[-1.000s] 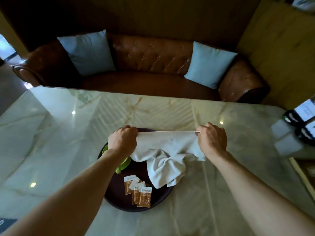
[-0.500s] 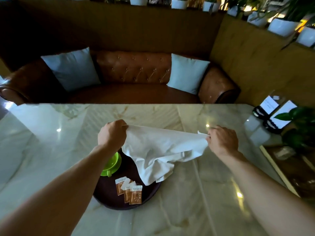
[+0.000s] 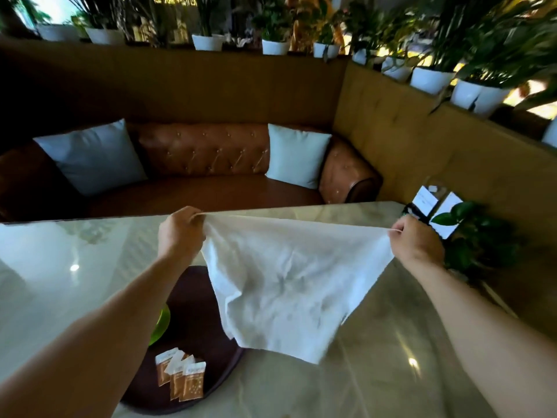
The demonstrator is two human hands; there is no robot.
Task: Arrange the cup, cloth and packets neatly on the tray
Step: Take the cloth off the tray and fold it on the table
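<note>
A white cloth [image 3: 286, 282] hangs spread in the air above the table, stretched between both hands. My left hand [image 3: 179, 233] pinches its left top corner and my right hand [image 3: 417, 241] pinches its right top corner. Below it lies a dark round tray [image 3: 205, 315], partly hidden by the cloth and my left forearm. A green cup [image 3: 161, 325] on the tray's left side shows only as a sliver behind my forearm. Several orange and white packets [image 3: 180, 377] lie overlapping at the tray's near edge.
The tray rests on a glossy marble table [image 3: 376, 372]. A small potted plant [image 3: 476, 236] and card stands [image 3: 434, 206] occupy the table's right edge. A brown leather sofa [image 3: 205, 164] with two pale cushions is behind the table; potted plants line the ledge above.
Both hands have lifted the cloth off the tray and drawn apart, so it went from bunched to spread flat. The camera view has tilted upward.
</note>
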